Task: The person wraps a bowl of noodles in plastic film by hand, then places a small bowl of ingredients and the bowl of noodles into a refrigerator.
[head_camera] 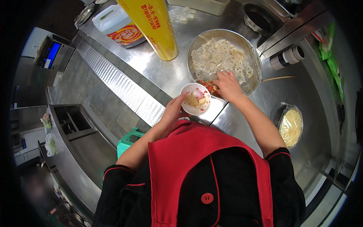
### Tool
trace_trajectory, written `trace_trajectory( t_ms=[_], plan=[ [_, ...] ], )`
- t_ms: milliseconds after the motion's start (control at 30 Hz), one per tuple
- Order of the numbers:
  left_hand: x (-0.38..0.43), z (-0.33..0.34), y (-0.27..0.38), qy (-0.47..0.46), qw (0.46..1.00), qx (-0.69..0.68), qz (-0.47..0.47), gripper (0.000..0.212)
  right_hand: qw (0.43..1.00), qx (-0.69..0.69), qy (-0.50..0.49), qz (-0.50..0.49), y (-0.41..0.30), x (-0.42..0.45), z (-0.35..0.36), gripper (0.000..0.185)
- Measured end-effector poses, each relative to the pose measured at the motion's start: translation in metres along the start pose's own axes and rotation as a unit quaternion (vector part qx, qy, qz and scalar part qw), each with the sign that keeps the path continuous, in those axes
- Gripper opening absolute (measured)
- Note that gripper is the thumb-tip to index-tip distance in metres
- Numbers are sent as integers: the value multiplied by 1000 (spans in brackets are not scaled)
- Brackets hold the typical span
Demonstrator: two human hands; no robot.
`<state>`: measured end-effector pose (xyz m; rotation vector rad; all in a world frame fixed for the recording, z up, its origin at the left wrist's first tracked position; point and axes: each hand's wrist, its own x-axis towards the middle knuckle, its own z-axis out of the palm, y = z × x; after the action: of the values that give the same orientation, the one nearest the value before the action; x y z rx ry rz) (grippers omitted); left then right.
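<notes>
My left hand (pixel 173 109) grips a small white bowl (pixel 184 105) by its side, tilted toward me. Inside it are a peeled shallot or onion piece (pixel 197 94), pale pieces that look like ginger or garlic (pixel 192 101), and red bits. My right hand (pixel 228 86) reaches over the near rim of a large stainless steel basin (pixel 258 61), its fingers bent down at chopped red chili (pixel 209 85). What its fingertips hold, if anything, is hidden. Sliced lotus root (pixel 218 56) fills much of the basin, partly beneath clear plastic film (pixel 249 78).
A yellow cling-film box (pixel 158 31) stands upright beyond the basin, near a plastic jug (pixel 113 22). Around the right side are a bottle (pixel 283 59), a wooden chopstick (pixel 279 78) and a film-covered dish (pixel 291 127). A black pan (pixel 259 20) sits behind. A green stool (pixel 127 142) stands left.
</notes>
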<state>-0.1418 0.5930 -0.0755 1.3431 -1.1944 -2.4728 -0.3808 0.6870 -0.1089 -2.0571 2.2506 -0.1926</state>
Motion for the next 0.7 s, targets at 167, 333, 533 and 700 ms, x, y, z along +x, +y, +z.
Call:
trace_trajectory(
  t_ms=[167, 333, 533, 700],
  plan=[
    [-2, 4, 2, 0, 1000, 5, 4, 55, 1000, -2, -22, 0, 3, 0, -2, 23],
    [-1, 6, 2, -1, 1000, 13, 2, 55, 994, 91, -58, 26, 3, -2, -28, 30],
    [3, 5, 0, -30, 999, 24, -16, 56, 928, 369, -42, 27, -9, -5, -56, 29],
    [1, 9, 4, -28, 999, 24, -18, 58, 961, 276, 4, 34, 6, -8, -37, 17]
  ],
)
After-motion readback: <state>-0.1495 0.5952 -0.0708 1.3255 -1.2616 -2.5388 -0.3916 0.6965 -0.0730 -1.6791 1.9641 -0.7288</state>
